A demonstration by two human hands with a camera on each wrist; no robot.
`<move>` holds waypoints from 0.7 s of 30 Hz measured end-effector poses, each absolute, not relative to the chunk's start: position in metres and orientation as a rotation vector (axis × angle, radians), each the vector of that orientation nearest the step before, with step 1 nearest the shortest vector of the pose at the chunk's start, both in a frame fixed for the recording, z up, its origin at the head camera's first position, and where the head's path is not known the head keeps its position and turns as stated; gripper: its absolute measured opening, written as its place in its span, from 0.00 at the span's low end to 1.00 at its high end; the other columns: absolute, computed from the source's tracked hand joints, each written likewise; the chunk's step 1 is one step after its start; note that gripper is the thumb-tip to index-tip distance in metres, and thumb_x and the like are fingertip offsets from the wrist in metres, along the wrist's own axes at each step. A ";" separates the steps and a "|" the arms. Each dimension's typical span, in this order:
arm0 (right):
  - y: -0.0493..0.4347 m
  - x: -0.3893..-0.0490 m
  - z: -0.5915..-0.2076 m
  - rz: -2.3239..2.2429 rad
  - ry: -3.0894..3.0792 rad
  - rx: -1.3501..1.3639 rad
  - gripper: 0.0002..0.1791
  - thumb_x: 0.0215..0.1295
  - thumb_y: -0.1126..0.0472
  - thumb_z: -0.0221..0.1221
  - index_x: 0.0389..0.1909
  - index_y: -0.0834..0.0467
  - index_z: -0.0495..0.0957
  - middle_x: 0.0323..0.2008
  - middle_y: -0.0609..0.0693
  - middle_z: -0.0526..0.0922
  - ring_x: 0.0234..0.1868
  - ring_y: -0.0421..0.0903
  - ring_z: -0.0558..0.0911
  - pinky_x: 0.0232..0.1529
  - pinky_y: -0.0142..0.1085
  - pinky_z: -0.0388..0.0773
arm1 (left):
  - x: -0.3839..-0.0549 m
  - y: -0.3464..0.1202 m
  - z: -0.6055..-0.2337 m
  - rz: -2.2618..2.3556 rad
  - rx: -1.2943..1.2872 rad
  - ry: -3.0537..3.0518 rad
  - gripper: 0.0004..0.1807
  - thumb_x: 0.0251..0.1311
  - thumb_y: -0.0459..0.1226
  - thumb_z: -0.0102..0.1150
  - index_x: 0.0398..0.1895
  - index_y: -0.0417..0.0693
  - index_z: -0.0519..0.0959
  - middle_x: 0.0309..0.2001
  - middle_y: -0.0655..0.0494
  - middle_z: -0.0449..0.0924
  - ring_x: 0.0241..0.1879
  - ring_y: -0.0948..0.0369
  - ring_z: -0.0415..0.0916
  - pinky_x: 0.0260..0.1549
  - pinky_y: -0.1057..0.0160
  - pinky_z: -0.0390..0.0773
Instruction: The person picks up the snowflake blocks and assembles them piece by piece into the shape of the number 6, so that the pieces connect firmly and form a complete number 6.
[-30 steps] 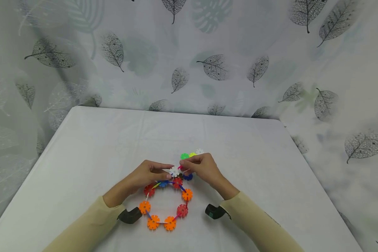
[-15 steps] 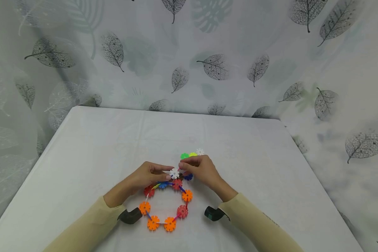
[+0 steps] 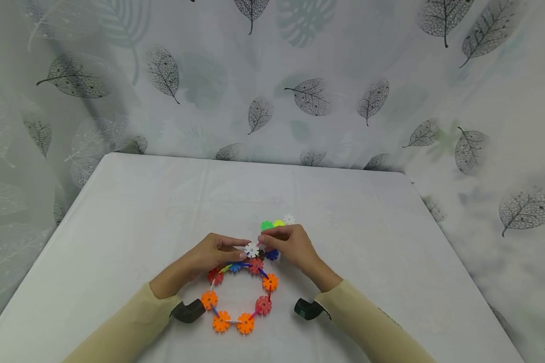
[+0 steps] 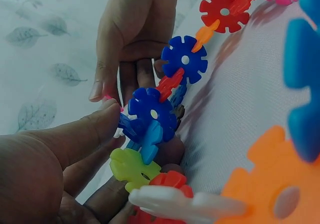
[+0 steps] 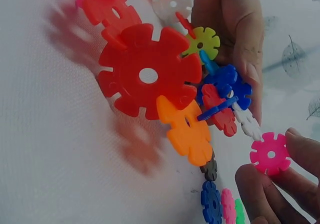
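Notched plastic flower-shaped discs, slotted into one another, form a ring on the table; an orange disc (image 3: 270,282) is on its right side. At the ring's far side my left hand (image 3: 213,252) holds the joined discs between thumb and fingers, beside a white disc (image 3: 252,249). A dark blue disc (image 4: 150,111) shows right by the left thumb in the left wrist view. My right hand (image 3: 290,247) pinches a pink disc (image 5: 271,161) by its edge. That pink disc meets the end of a white disc (image 5: 246,121), seen nearly edge-on in the right wrist view.
Beyond my right hand lie a green disc (image 3: 266,225), a yellow disc (image 3: 279,223) and a white disc at the far end, partly hidden by the hand. All rest on a white-covered table (image 3: 368,212). A leaf-patterned curtain (image 3: 200,91) hangs behind it.
Both hands have moved only slightly. My right hand has come a little toward me, and the near discs of the ring have shifted a touch with it.
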State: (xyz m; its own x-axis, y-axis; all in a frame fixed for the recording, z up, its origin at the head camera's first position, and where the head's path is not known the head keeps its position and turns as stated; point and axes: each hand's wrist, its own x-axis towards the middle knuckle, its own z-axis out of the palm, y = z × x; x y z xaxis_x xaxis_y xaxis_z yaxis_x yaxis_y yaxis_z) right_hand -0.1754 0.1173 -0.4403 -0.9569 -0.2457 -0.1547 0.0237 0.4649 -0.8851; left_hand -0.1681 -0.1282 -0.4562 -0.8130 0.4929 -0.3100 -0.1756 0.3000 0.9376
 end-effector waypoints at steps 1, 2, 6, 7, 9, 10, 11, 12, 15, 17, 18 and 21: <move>0.117 -0.175 -0.440 -1.494 2.453 -0.191 0.19 0.65 0.44 0.67 0.47 0.55 0.88 0.33 0.46 0.88 0.35 0.44 0.87 0.34 0.36 0.76 | -0.168 -0.128 -0.456 1.558 0.285 2.010 0.26 0.66 0.44 0.67 0.65 0.46 0.79 0.50 0.48 0.86 0.52 0.56 0.82 0.55 0.53 0.78; 0.117 -0.175 -0.440 -1.497 2.451 -0.192 0.19 0.65 0.45 0.68 0.47 0.55 0.88 0.33 0.46 0.88 0.35 0.44 0.87 0.34 0.36 0.77 | -0.168 -0.129 -0.457 1.559 0.287 2.008 0.26 0.66 0.44 0.67 0.65 0.45 0.79 0.50 0.48 0.86 0.53 0.56 0.82 0.55 0.53 0.78; 0.116 -0.175 -0.440 -1.503 2.447 -0.203 0.20 0.64 0.44 0.68 0.47 0.55 0.88 0.34 0.46 0.89 0.36 0.44 0.87 0.39 0.37 0.81 | -0.168 -0.129 -0.457 1.567 0.298 2.012 0.26 0.66 0.44 0.67 0.63 0.42 0.79 0.52 0.47 0.85 0.53 0.57 0.81 0.56 0.53 0.78; 0.115 -0.175 -0.441 -1.504 2.447 -0.206 0.20 0.64 0.44 0.68 0.47 0.56 0.88 0.34 0.46 0.89 0.36 0.44 0.88 0.40 0.38 0.81 | -0.168 -0.129 -0.457 1.565 0.301 2.017 0.26 0.66 0.44 0.67 0.63 0.41 0.80 0.53 0.47 0.85 0.53 0.57 0.81 0.56 0.54 0.78; 0.114 -0.175 -0.442 -1.502 2.454 -0.214 0.20 0.63 0.44 0.68 0.46 0.56 0.88 0.34 0.46 0.89 0.36 0.43 0.88 0.41 0.38 0.82 | -0.168 -0.129 -0.458 1.565 0.306 2.027 0.26 0.65 0.44 0.67 0.62 0.40 0.80 0.54 0.47 0.84 0.53 0.58 0.80 0.55 0.55 0.78; 0.113 -0.175 -0.442 -1.504 2.457 -0.216 0.20 0.63 0.44 0.69 0.46 0.56 0.88 0.34 0.45 0.89 0.36 0.43 0.87 0.42 0.38 0.83 | -0.168 -0.129 -0.458 1.566 0.308 2.031 0.25 0.65 0.44 0.68 0.61 0.39 0.81 0.54 0.48 0.84 0.52 0.59 0.80 0.55 0.57 0.78; 0.112 -0.175 -0.443 -1.507 2.463 -0.218 0.20 0.63 0.45 0.69 0.45 0.56 0.89 0.33 0.45 0.89 0.36 0.42 0.87 0.42 0.38 0.83 | -0.169 -0.130 -0.458 1.568 0.309 2.030 0.25 0.65 0.43 0.67 0.61 0.39 0.81 0.54 0.48 0.84 0.51 0.60 0.80 0.53 0.58 0.79; 0.111 -0.174 -0.444 -1.514 2.466 -0.221 0.19 0.63 0.45 0.69 0.45 0.56 0.89 0.33 0.45 0.89 0.36 0.42 0.87 0.42 0.37 0.83 | -0.168 -0.130 -0.458 1.570 0.308 2.032 0.25 0.65 0.43 0.67 0.61 0.39 0.81 0.53 0.48 0.85 0.48 0.62 0.80 0.51 0.61 0.79; 0.109 -0.172 -0.445 -1.539 2.471 -0.219 0.17 0.62 0.47 0.70 0.43 0.56 0.89 0.33 0.45 0.89 0.36 0.41 0.87 0.41 0.36 0.83 | -0.169 -0.131 -0.459 1.590 0.297 2.022 0.24 0.66 0.42 0.67 0.60 0.38 0.81 0.45 0.52 0.87 0.37 0.64 0.77 0.37 0.66 0.76; 0.107 -0.171 -0.445 -1.552 2.473 -0.209 0.16 0.62 0.48 0.71 0.42 0.56 0.90 0.33 0.45 0.89 0.36 0.41 0.87 0.40 0.35 0.83 | -0.169 -0.131 -0.459 1.604 0.290 2.015 0.24 0.66 0.41 0.67 0.60 0.37 0.81 0.38 0.55 0.86 0.31 0.63 0.72 0.31 0.67 0.72; 0.107 -0.170 -0.446 -1.555 2.476 -0.203 0.16 0.62 0.48 0.71 0.41 0.56 0.90 0.32 0.45 0.89 0.36 0.41 0.87 0.39 0.35 0.82 | -0.169 -0.131 -0.459 1.611 0.283 2.010 0.24 0.66 0.41 0.67 0.60 0.37 0.81 0.33 0.56 0.84 0.28 0.63 0.69 0.28 0.67 0.69; 0.107 -0.169 -0.448 -1.547 2.498 -0.194 0.15 0.63 0.47 0.70 0.41 0.54 0.90 0.32 0.43 0.89 0.36 0.40 0.87 0.37 0.35 0.81 | -0.169 -0.130 -0.459 1.618 0.276 2.008 0.24 0.65 0.41 0.68 0.60 0.37 0.81 0.31 0.59 0.83 0.27 0.64 0.69 0.27 0.68 0.69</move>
